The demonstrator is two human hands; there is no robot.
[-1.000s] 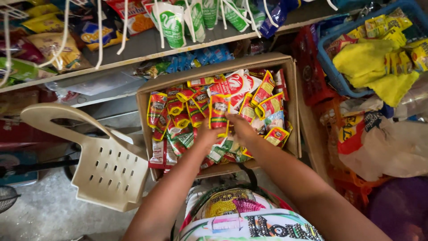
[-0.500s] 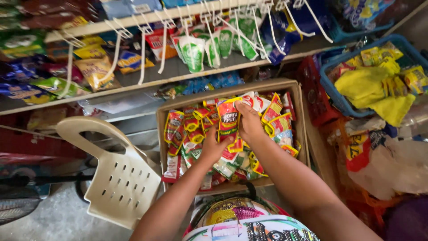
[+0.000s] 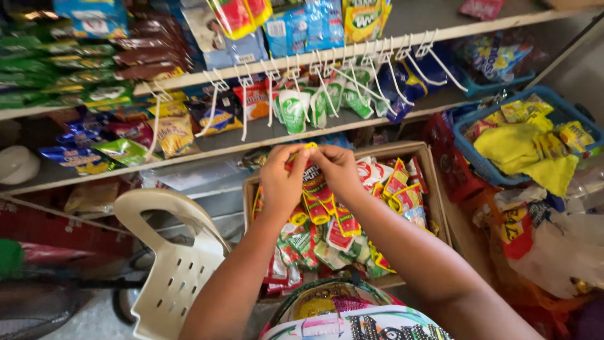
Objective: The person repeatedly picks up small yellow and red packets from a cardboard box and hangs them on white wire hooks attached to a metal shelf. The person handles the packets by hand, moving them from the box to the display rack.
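Seen from above, looking down a person's two bare arms, which reach forward over a cardboard box (image 3: 438, 189) packed with small red, yellow and green sachets (image 3: 343, 233). The left hand (image 3: 281, 179) and the right hand (image 3: 340, 170) are raised together just above the box, fingertips almost meeting. Both are pinched shut on the top edge of a red and yellow sachet strip (image 3: 313, 182), which hangs down between the hands toward the box; a little yellow tab shows above the fingers. How many sachets are in the strip is hard to tell, since the hands cover much of it.

Behind the hands runs a grey shelf (image 3: 207, 148) with white wire hooks (image 3: 402, 63) along its front edge. Green and white packets (image 3: 292, 110) hang from the hooks just beyond the fingertips. Snack bags in yellow, blue and green (image 3: 126, 148) lie on the shelf to the left, and more packets fill a higher shelf.

To the left of the box stands a cream plastic chair (image 3: 173, 264) with a perforated seat. To the right, well apart from the hands, a blue plastic basket (image 3: 469, 148) holds a yellow cloth (image 3: 522, 148) and yellow sachets. Below it lie crumpled plastic bags (image 3: 560, 245).
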